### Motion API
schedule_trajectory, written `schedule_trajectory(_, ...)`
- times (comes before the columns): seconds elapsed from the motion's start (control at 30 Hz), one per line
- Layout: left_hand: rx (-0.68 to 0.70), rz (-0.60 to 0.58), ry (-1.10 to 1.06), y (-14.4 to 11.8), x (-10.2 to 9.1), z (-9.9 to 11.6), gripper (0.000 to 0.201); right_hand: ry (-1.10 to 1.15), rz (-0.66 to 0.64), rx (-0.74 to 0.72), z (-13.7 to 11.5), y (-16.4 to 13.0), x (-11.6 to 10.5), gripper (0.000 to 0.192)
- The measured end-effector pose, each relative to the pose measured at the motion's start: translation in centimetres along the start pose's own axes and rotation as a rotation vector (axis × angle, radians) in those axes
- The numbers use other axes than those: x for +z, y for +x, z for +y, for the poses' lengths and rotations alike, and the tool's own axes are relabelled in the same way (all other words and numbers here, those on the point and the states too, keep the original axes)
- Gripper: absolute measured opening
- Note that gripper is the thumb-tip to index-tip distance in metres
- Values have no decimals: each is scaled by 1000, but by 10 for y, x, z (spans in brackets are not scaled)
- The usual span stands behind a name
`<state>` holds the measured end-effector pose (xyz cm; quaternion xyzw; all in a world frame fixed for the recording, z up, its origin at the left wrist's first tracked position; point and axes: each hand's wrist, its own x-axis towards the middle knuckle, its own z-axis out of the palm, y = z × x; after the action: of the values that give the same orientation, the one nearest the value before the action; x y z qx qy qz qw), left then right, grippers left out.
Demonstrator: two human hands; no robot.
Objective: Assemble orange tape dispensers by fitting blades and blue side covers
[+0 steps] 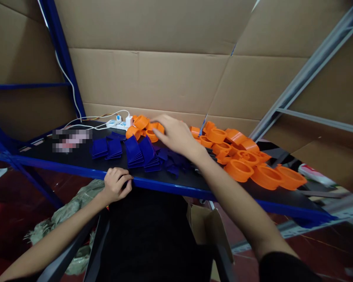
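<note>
A cluster of orange rings (144, 127) is reached at the far edge of the desk (76, 158), just beside a white power strip (117, 124). The right hand (176, 135) is stretched over them with its fingers spread and loosely extended; the fingertips lie at or just above the rings, but whether one is actually pinched cannot be told, since the palm side is hidden from the camera. Part of the cluster is covered by the same hand.

Beneath the right wrist, loose blue flat pieces (173, 162) are scattered and partly hidden by the forearm. To their left, neater stacks of blue pieces (138, 150) are fanned out on the black surface, with two further stacks (107, 148) a little apart.

The left hand (116, 184) is curled at the near blue edge of the desk, its fingers folded inward; whether something small is enclosed cannot be made out.

To the right, a larger heap of orange rings (238, 152) is spread toward the desk's end, the nearest ones softened by blur. A blurred-out patch (71, 140) is seen at the left of the desk, its content unreadable. White cables (76, 98) are run up a blue shelf post (61, 51). Cardboard sheets (164, 78) are set behind. Below the desk, a crumpled greenish bag (76, 199) is partly hidden.
</note>
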<state>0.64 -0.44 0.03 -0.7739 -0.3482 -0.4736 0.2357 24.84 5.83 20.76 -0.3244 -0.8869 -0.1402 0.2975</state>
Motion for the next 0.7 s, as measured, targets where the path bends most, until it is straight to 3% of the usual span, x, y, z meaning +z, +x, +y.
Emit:
schedule_trajectory(0.1,3,-1,-5,1,0,0,12,-159,-320,11,26,78,31,44)
schedule_trajectory(0.2,3,-1,-12,1,0,0,13,-211,-427,23,41,117,68,44)
schedule_trajectory(0.4,-8,-6,-36,1,0,1,13,-256,-471,-15,42,129,109,16)
schedule_trajectory(0.57,-29,-6,-69,1,-1,1,12,-243,-409,-28,42,130,121,21)
schedule_trajectory(0.7,-73,7,-138,2,-1,2,10,-146,-347,-77,46,129,117,24)
